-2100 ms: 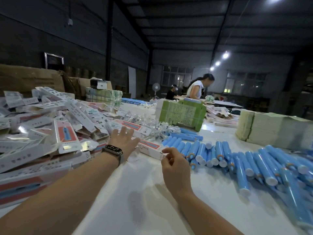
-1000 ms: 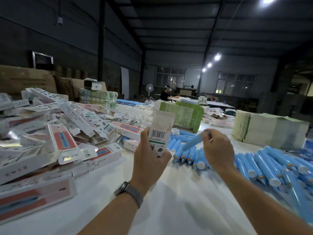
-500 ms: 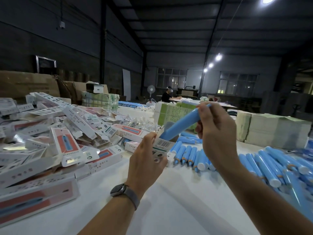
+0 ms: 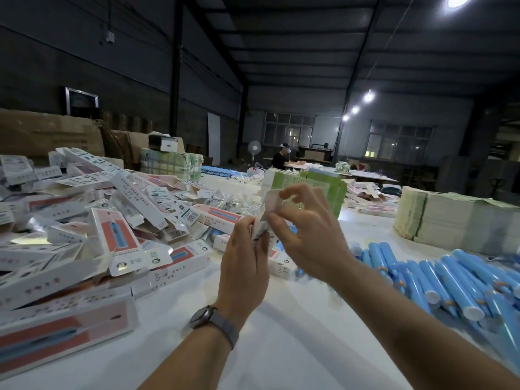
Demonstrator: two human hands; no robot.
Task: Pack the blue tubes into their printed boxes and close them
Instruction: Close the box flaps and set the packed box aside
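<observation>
White desk (image 4: pixel 281 347) surface is spread beneath both hands. One printed box (image 4: pixel 266 220) is gripped upright above it by the left hand (image 4: pixel 243 266), while its top flap is pinched by the right hand (image 4: pixel 306 237). Blue tubes (image 4: pixel 439 280) are piled at the right, closed boxes (image 4: pixel 84 235) at the left.

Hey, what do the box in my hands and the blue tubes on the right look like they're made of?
Box: seemingly thin printed cardboard, as its top flap bends under the right hand. Blue tubes: probably smooth plastic with white caps, judging by their soft sheen.
</observation>
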